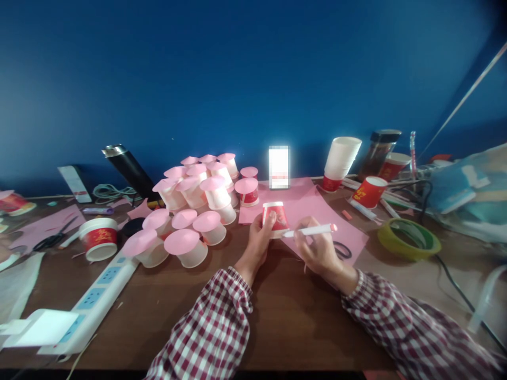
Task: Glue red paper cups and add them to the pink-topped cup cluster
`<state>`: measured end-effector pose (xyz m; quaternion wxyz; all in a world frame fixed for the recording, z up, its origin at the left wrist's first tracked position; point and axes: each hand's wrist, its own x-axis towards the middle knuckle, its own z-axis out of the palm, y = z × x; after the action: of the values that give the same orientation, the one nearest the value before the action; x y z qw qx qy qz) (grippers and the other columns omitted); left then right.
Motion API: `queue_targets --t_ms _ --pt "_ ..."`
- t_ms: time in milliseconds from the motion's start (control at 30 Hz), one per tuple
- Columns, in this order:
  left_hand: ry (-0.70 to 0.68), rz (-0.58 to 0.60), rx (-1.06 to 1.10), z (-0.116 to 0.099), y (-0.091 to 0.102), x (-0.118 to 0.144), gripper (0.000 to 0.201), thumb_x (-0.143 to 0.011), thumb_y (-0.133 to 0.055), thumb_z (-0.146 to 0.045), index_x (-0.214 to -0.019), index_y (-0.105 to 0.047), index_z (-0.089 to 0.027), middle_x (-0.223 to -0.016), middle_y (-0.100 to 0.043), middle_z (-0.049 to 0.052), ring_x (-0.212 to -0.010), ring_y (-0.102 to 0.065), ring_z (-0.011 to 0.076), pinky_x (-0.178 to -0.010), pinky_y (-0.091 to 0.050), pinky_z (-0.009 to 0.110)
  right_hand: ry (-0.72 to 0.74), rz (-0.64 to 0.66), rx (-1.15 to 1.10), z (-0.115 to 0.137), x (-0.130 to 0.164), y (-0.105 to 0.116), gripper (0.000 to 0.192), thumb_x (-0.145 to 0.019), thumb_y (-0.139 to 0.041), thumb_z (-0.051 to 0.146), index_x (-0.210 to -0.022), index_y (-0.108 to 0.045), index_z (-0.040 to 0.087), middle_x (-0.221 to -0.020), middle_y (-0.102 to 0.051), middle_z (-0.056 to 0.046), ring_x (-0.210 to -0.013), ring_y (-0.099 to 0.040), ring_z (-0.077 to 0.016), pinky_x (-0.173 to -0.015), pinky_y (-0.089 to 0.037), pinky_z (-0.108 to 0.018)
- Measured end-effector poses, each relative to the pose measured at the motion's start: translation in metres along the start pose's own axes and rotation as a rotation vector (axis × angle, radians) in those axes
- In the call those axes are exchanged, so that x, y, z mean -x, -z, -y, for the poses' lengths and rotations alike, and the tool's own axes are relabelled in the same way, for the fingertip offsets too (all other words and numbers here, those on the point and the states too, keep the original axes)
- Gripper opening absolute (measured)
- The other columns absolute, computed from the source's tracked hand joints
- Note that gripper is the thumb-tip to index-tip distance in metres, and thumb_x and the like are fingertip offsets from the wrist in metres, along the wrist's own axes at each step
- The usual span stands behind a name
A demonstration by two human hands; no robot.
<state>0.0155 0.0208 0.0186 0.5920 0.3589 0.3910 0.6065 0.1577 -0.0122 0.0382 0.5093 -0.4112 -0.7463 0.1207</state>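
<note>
While the left hand (259, 240) grips an upturned red-and-white paper cup (275, 218) on smooth pink paper (317, 211), the right hand (319, 248) pinches a slim white pen (311, 230).

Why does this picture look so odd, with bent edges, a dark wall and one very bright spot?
Head view: the wide lens bows the table edge and stretches the power strip at the corner. The blue wall darkens toward the top. A white rectangle at the back glares and is blocked out. The left hand and right hand are sharp; the far right clutter is blurred.
</note>
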Motion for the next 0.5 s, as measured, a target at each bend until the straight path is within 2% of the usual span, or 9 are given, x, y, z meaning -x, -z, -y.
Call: queue_targets --t_ms 500 --pt "-0.004 0.034 0.023 0.0019 0.0008 0.0007 0.043 -0.073 -0.076 -0.051 -0.093 -0.066 -0.014 -0.081 -0.068 0.004 -0.071 -0.063 0.0150 -0.070 -0.048 0.028 -0.054 0.060 -0.030 -0.0026 -0.0011 0.0011 0.010 -0.092 -0.046 0.026 -0.083 -0.049 0.022 -0.063 -0.056 0.000 -0.049 -0.048 -0.0136 -0.048 -0.039 -0.027"
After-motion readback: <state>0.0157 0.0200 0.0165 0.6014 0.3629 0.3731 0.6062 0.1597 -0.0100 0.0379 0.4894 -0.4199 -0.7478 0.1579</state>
